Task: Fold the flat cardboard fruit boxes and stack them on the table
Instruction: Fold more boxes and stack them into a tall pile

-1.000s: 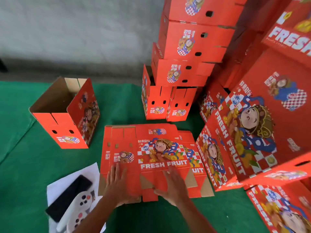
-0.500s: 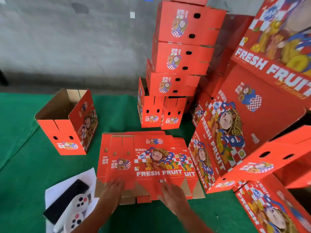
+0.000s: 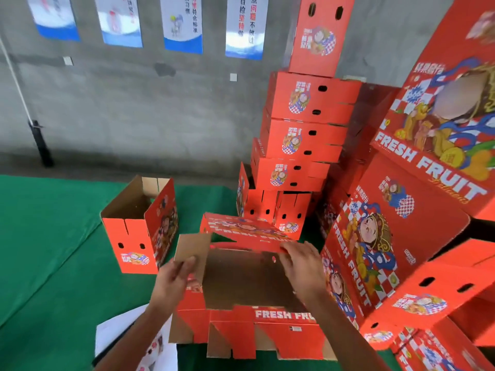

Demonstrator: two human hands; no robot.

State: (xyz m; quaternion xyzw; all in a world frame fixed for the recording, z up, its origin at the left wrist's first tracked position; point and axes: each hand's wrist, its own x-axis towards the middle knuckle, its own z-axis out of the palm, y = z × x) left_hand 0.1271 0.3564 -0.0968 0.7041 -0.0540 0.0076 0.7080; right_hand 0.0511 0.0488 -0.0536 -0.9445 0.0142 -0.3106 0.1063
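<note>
A red cardboard fruit box (image 3: pixel 241 279) is lifted off the flat pile and half spread into a tube, its brown inside facing me. My left hand (image 3: pixel 175 277) grips its left brown flap. My right hand (image 3: pixel 302 261) holds the far top edge on the right. Under it lie more flat boxes (image 3: pixel 267 338) with "FRESH FRUIT" printed on them. A folded open box (image 3: pixel 139 226) stands to the left on the green table (image 3: pixel 53 236). Behind the lifted box rises a stack of folded boxes (image 3: pixel 302 145).
Large red boxes (image 3: pixel 401 236) lean in a pile at the right, close to my right arm. White paper (image 3: pixel 120 336) lies at the lower left of the table. A grey wall with posters (image 3: pixel 182 22) is behind the table.
Both hands lifted the top flat box off the pile and pulled it apart into a tube. The view tilted upward, so the wall posters now show.
</note>
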